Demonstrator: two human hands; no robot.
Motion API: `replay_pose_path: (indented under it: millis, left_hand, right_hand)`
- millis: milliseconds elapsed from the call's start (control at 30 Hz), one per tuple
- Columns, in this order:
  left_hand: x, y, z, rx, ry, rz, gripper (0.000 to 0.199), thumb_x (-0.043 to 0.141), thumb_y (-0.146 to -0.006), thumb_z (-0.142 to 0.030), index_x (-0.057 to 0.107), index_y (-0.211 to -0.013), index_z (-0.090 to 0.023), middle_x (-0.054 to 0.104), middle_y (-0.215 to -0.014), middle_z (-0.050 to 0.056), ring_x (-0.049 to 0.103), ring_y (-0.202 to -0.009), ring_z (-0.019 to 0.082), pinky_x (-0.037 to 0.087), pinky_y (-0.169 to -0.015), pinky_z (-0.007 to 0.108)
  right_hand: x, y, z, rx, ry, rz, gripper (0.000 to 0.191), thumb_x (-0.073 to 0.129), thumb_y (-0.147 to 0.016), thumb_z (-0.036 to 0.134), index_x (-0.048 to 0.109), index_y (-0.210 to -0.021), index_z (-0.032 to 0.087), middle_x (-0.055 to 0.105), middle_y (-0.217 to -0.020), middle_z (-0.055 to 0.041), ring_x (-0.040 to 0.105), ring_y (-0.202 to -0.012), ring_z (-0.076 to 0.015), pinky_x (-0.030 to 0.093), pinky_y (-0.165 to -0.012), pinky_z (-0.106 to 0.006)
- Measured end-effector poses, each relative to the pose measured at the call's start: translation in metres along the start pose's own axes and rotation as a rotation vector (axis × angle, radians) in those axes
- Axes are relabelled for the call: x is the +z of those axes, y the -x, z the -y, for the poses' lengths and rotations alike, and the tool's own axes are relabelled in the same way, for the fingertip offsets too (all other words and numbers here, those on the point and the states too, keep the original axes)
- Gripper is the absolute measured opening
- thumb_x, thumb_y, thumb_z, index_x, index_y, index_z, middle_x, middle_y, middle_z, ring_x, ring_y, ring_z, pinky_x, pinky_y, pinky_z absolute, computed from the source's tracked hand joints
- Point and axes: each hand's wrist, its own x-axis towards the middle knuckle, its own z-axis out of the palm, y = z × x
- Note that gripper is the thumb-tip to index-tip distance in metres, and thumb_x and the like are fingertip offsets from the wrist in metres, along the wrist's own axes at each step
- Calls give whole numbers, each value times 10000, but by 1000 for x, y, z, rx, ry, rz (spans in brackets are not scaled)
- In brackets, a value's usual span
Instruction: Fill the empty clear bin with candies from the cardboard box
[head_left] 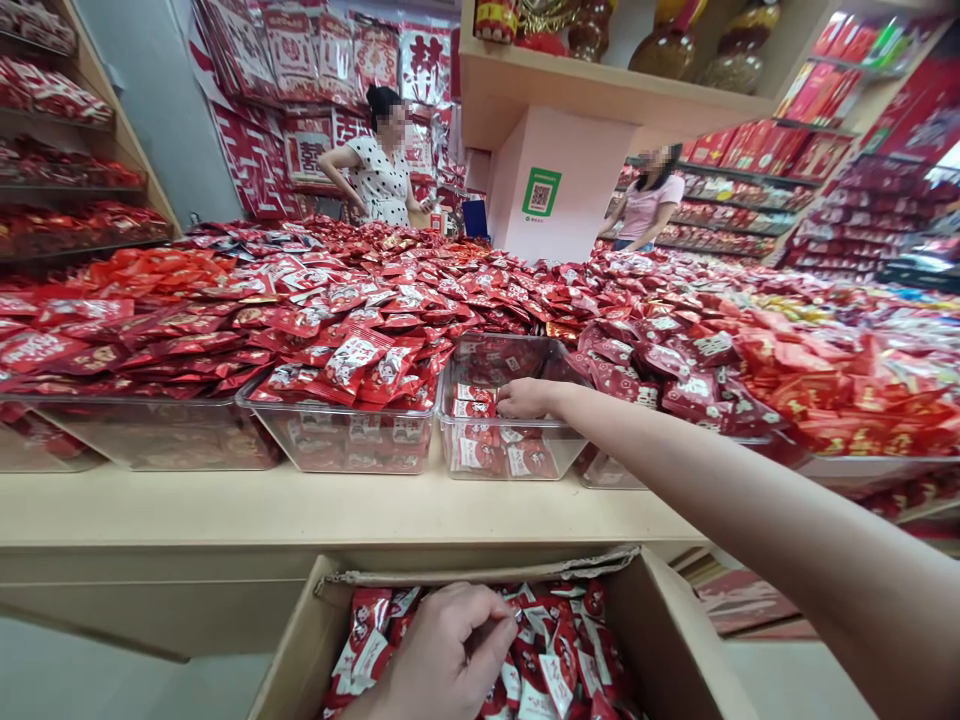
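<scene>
My right hand (pixel 525 398) reaches over the counter into a clear plastic bin (pixel 450 440) that is partly filled with small red snack packets (pixel 480 450); its fingers rest on the top packets. My left hand (pixel 446 655) is down in an open cardboard box (pixel 667 640) at the bottom of the view, fingers curled among the red and white packets (pixel 555 660) that fill it. Whether the left hand grips a packet cannot be told.
Clear bins (pixel 337 440) heaped with red packets line the pale wooden counter (pixel 225 505), and the heap spreads far back. Shelves (pixel 67 180) of red goods stand left and right. Two other people (pixel 379 160) (pixel 649 195) stand behind the display by a pink pillar (pixel 555 180).
</scene>
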Motion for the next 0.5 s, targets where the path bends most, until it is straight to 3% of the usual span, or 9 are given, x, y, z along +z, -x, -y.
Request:
replay_pose_path:
  millis: [233,500]
  left_hand:
    - [4,-1,4,46,-59,-1,219,402,-813,-245,579,-699,-183,625,-633,21,560,-616,129,404,-581,205]
    - [4,-3,3,44,-113,38,198,429,-789,-215,598,-696,-172,651,-643,37,586,-629,136,432,-585,200]
  right_hand:
    - [3,-7,-6,-65,41,-38,332,506,-753,216,581,-1073,171,618,-1048,-105,582,-922,-253,438,-719,-292]
    - [3,-3,-2,-83,-9,-46,278,504,-823,318,547,-1034,142,584,-1038,-68,560,-922,-177,441,-811,-386]
